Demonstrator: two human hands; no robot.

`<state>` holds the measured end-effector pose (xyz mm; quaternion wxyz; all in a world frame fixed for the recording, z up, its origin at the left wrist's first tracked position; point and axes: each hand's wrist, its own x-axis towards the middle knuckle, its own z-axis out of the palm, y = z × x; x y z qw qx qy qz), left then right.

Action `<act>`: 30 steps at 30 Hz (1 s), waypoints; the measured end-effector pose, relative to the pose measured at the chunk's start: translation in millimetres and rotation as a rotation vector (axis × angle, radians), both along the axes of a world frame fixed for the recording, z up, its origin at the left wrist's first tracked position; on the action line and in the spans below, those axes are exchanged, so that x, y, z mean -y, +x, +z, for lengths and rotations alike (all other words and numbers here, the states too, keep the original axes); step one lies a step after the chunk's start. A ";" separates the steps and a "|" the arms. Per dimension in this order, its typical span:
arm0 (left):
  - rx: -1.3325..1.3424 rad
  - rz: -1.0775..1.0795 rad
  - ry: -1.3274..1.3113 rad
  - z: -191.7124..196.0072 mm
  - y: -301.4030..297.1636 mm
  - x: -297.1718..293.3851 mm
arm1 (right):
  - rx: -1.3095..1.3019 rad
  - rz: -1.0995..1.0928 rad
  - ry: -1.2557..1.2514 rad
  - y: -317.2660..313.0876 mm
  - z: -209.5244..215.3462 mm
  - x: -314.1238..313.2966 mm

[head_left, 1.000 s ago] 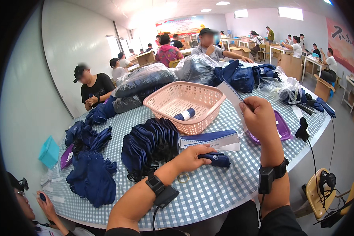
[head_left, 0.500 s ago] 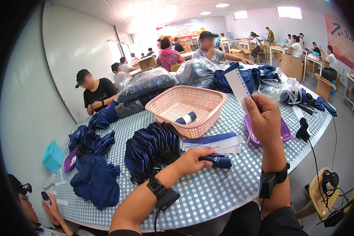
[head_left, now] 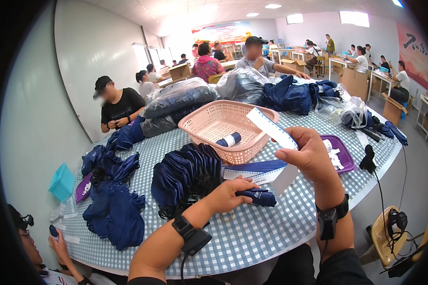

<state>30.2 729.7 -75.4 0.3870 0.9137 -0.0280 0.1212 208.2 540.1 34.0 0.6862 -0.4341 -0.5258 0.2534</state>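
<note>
My left hand (head_left: pixel 226 195) is closed around one end of a small folded navy umbrella (head_left: pixel 262 197) lying on the checked tablecloth. Raised above the table, my right hand (head_left: pixel 310 154) pinches a long white paper strip (head_left: pixel 270 126) with a blue patterned edge; the strip bends, one end up in front of the basket and the other hanging below the fingers. Beneath it lies a stack of similar printed strips (head_left: pixel 252 175). Left of these stands a row of navy folded cloth pieces (head_left: pixel 185 175) with black cords. A pink basket (head_left: pixel 195 124) behind holds one banded navy roll (head_left: pixel 229 139).
A purple tray (head_left: pixel 348 161) with white scraps sits right of my right hand. Navy cloth heaps (head_left: pixel 114 218) lie at the left, plastic-wrapped bundles (head_left: pixel 178 97) at the back. A black cable (head_left: pixel 380 185) hangs off the right edge. Co-workers sit around the table.
My right hand has lowered and moved slightly left, turning the strip from nearly upright to a bent slant. My left hand has shifted slightly left with the umbrella.
</note>
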 end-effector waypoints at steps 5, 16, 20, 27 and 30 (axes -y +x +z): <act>0.104 -0.010 -0.015 15.4 -15.4 12.2 | 0.081 -0.084 -0.074 5.6 -7.6 -6.8; 0.053 -0.036 -0.283 33.3 -88.2 32.6 | -0.005 0.348 -0.065 -2.9 -24.8 -21.4; 0.054 -0.044 -0.353 15.5 -99.0 25.5 | -0.036 0.355 -0.105 -8.5 -24.9 -23.8; 0.057 -0.038 -0.525 7.3 -102.6 20.8 | -0.089 0.469 -0.173 -19.4 -41.2 -36.2; 0.110 -0.072 -0.701 10.2 -104.2 24.0 | -0.035 0.522 -0.261 -30.1 -51.4 -39.3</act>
